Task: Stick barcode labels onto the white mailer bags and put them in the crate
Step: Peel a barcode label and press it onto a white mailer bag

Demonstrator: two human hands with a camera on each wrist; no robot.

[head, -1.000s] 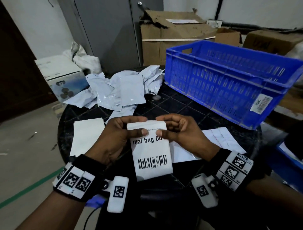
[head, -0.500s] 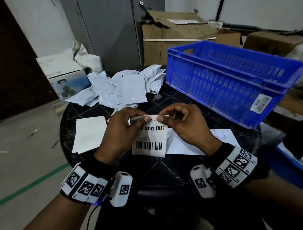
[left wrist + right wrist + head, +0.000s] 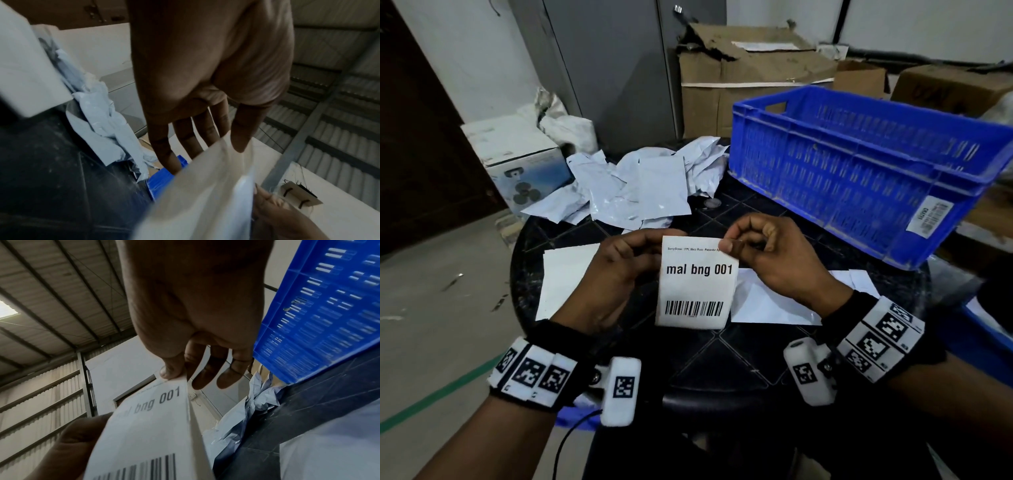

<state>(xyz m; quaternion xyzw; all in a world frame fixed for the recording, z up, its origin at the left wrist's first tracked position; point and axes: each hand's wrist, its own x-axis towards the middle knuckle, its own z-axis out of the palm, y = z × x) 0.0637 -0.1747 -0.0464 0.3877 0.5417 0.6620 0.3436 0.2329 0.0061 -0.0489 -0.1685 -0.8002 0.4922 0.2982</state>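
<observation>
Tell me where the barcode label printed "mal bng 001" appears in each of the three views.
Head: barcode label at centre, held between both hands.
Left wrist: lower centre-right, only its blank back shows, blurred.
Right wrist: lower centre-left, printed face with "bng 001" readable.
Shared landmark: blue crate, also upper right in right wrist.

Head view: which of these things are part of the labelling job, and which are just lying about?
Job:
- barcode label, pinched at its top by left hand and right hand
- white mailer bags, heaped on the table
- blue crate

Lying about:
- cardboard boxes
- fan carton
- grey cabinet
</observation>
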